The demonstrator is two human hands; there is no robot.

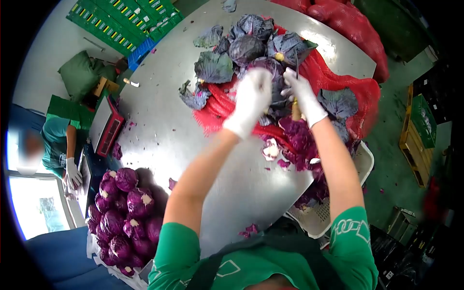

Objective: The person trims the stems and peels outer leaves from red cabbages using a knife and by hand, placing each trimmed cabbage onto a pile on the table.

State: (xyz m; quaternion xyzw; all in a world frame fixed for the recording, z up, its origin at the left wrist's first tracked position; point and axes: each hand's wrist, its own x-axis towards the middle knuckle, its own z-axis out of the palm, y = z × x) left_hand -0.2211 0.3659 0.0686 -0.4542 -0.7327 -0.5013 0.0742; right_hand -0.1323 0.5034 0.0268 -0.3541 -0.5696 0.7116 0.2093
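Both my hands wear white gloves over the steel table. My right hand (pixel 300 94) is closed around a knife (pixel 295 108), its wooden handle pointing down toward me and its thin blade pointing away. Just left of it, my left hand (pixel 255 94) is blurred and its fingers are hard to make out. Between and behind the hands sits a red cabbage (pixel 277 84) in dark outer leaves. More unpeeled red cabbages (pixel 246 50) lie beyond on a red mesh sack (pixel 321 72). Loose leaves (pixel 213 67) spread around them.
Peeled cabbages (pixel 121 217) are heaped at lower left, beside a red-framed device (pixel 108 130). Purple trimmings (pixel 302 145) lie near a white basket (pixel 321 224). A small knife (pixel 131 83) rests at the table's left edge. Another person's gloved hand (pixel 73 174) is at far left.
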